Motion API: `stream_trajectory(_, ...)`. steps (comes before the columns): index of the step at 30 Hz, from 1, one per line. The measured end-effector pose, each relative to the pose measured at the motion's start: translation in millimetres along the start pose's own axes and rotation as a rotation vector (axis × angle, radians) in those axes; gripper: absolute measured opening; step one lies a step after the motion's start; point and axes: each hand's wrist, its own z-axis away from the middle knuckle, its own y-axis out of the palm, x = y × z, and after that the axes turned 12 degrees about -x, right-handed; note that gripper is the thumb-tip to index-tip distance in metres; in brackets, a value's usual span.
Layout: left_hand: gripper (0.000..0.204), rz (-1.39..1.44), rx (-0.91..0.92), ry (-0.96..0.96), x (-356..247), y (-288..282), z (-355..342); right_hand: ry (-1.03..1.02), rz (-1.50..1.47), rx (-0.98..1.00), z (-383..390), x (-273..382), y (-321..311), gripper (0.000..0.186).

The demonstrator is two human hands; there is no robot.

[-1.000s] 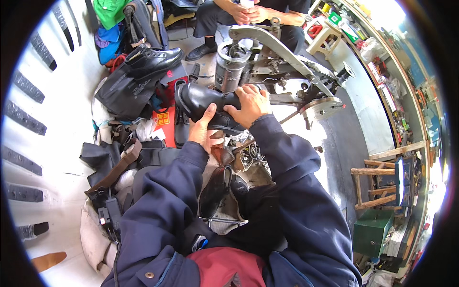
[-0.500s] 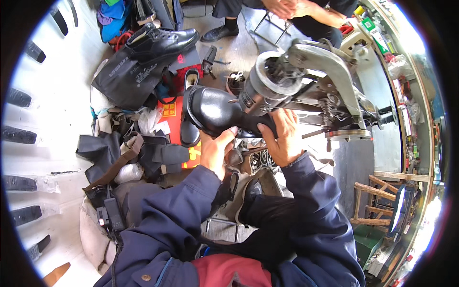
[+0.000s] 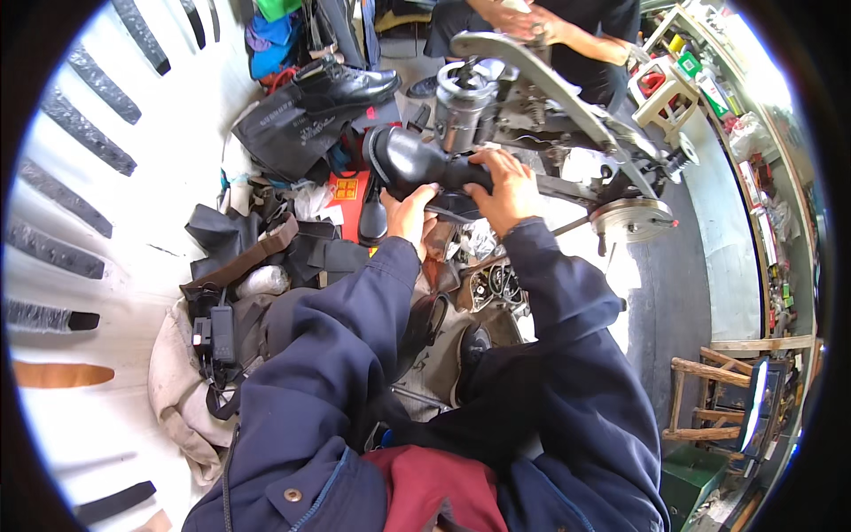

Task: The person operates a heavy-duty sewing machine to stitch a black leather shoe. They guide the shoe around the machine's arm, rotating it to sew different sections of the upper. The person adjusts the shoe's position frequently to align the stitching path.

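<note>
Both my hands hold a black leather shoe [image 3: 408,162], its rounded toe toward the left. With thumb on top, my left hand [image 3: 410,218] grips the near side by the toe. My right hand [image 3: 509,191] is closed around the shoe's dark upper on the right, fingers curled over it. Just beyond the shoe stands the round metal head of a sewing machine [image 3: 464,120]. The shoe lies close against the lower end of that head; whether a needle is in the leather cannot be seen.
A handwheel [image 3: 631,220] sticks out at the machine's right. Another black shoe [image 3: 350,86] rests on a dark bag at the back left. Leather scraps [image 3: 222,235] lie on the left. A person's hands [image 3: 523,22] are beyond the machine. A wooden stool [image 3: 709,390] stands right.
My view has shifted, so the clutter on the left appears farther right and higher. The machine head now sits farther left in view and shows more upright. Both hands keep hold of the shoe.
</note>
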Motion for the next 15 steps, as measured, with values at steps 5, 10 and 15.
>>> stream_trajectory(5,0.113,-0.066,-0.122,0.15,-10.1,10.8,20.1,0.072,0.036,0.05,-2.0,5.6,-1.9,0.044)
stream_trajectory(10,0.109,-0.144,-0.147,0.248,-14.3,17.3,41.0,0.08,0.06,0.05,-4.0,5.8,-0.8,0.045)
stream_trajectory(15,0.101,-0.102,-0.117,0.156,-11.2,13.2,34.1,0.072,0.075,0.015,-8.1,12.8,-3.0,0.039)
